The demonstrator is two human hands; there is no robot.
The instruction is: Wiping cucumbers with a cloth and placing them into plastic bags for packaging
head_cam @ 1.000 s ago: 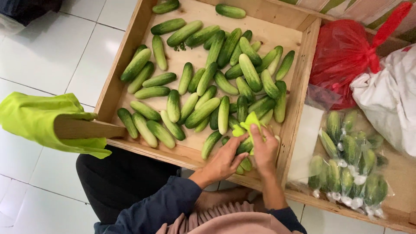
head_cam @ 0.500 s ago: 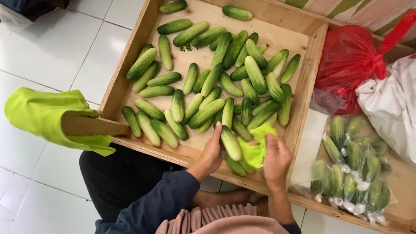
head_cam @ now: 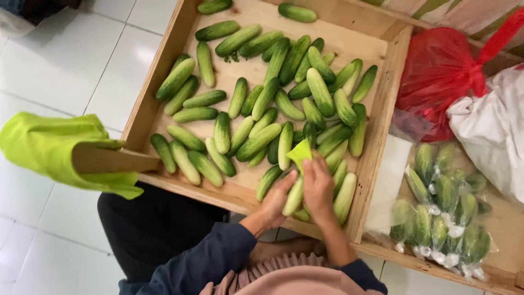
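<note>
Your left hand (head_cam: 277, 198) cups a cucumber (head_cam: 293, 196) from below to steady it; right hand (head_cam: 317, 188) fingers pinch lime-green cloth (head_cam: 300, 153) vs its top, prob. wiping.

Right hand (head_cam: 318, 188) covers most of the cucumber (head_cam: 295, 198) and the lower part of the green cloth (head_cam: 301, 153). Wooden tray (head_cam: 376, 142) far edge cut off at top. Bagged cucumbers (head_cam: 442, 210) blurred behind plastic.
</note>
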